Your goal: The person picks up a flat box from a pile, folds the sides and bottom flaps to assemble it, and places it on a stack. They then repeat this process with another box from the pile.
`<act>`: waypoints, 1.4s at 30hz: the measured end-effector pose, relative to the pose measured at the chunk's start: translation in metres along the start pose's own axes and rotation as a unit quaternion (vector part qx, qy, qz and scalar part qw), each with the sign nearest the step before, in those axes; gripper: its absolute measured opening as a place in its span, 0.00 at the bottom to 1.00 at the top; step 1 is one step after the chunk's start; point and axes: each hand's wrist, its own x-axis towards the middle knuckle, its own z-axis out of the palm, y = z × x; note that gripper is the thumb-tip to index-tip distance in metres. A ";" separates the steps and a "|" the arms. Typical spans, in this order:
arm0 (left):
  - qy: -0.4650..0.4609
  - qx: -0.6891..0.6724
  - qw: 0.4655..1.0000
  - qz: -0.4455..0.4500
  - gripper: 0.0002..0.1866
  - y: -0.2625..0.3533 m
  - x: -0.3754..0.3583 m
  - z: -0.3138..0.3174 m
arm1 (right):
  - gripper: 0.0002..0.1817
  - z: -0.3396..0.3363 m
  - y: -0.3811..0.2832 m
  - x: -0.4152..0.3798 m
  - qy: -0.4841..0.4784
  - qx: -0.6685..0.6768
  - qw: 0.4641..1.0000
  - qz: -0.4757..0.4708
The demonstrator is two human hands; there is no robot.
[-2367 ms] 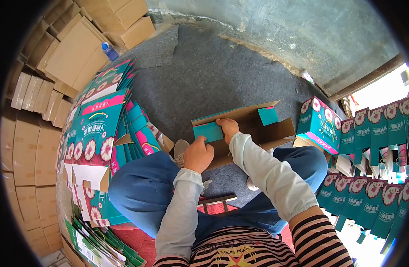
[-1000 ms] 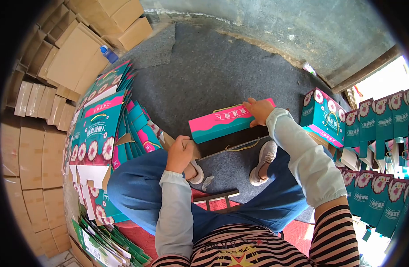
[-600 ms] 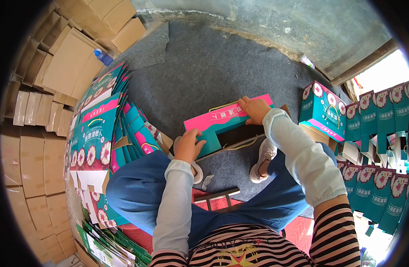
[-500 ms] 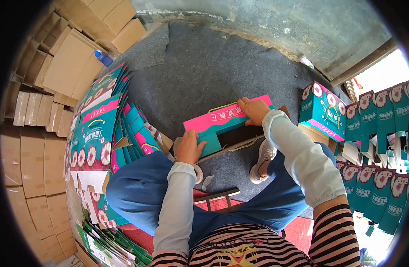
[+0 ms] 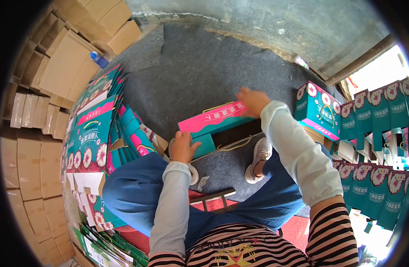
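A long pink-and-teal gift box [image 5: 211, 121] stands on its edge on the grey carpet in front of my knees, its open side facing me and a yellow cord handle hanging below. My left hand [image 5: 182, 147] presses the teal end flap at the box's left end. My right hand [image 5: 252, 100], blurred by motion, rests on the box's top right corner.
Flat printed box blanks [image 5: 97, 133] are fanned in a pile at my left, with brown cartons [image 5: 62, 62] and a blue bottle [image 5: 98, 58] behind. Assembled teal boxes [image 5: 374, 133] stand in rows at the right. My shoe [image 5: 257, 160] sits under the box; a wall runs behind.
The box was turned from brown open inside to pink face up. My left hand moved onto the left end flap; my right hand shifted along the top right corner.
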 end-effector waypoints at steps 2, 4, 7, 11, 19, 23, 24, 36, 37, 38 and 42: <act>0.002 -0.007 1.000 0.000 0.20 0.000 0.000 0.003 | 0.20 -0.032 0.025 -0.003 0.010 0.003 0.995 0.099; 0.005 -0.005 1.000 -0.008 0.20 0.000 0.000 0.002 | 0.17 -0.032 0.070 -0.022 -0.012 0.005 0.983 0.185; 0.000 -0.026 1.000 -0.005 0.21 0.000 0.001 0.001 | 0.23 -0.015 0.100 -0.051 -0.194 0.263 0.917 0.230; 0.011 0.003 1.000 0.001 0.20 0.000 0.001 0.002 | 0.31 0.016 0.075 -0.063 -0.249 0.438 0.848 0.165; 0.023 0.001 1.000 0.019 0.21 -0.004 0.002 0.003 | 0.50 0.001 0.041 -0.050 -0.224 0.127 0.937 0.235; 0.023 0.003 1.000 0.015 0.21 -0.002 0.001 0.004 | 0.53 0.018 0.042 -0.044 -0.221 0.115 0.942 0.225; 0.021 0.006 1.000 0.011 0.21 -0.002 0.001 0.003 | 0.53 0.023 0.044 -0.044 -0.211 0.107 0.946 0.223; 0.075 -0.030 0.997 -0.019 0.24 -0.003 -0.005 0.007 | 0.53 0.034 0.050 -0.046 -0.205 0.119 0.949 0.209; 0.096 -0.041 0.994 -0.035 0.25 0.000 -0.006 0.007 | 0.52 0.030 0.050 -0.047 -0.211 0.139 0.944 0.211; 0.103 -0.047 0.990 -0.081 0.26 0.003 -0.008 0.008 | 0.51 0.026 0.051 -0.049 -0.217 0.158 0.939 0.213; 0.060 -0.100 0.979 -0.164 0.29 -0.014 -0.010 0.021 | 0.44 0.018 0.058 -0.047 -0.253 0.247 0.912 0.206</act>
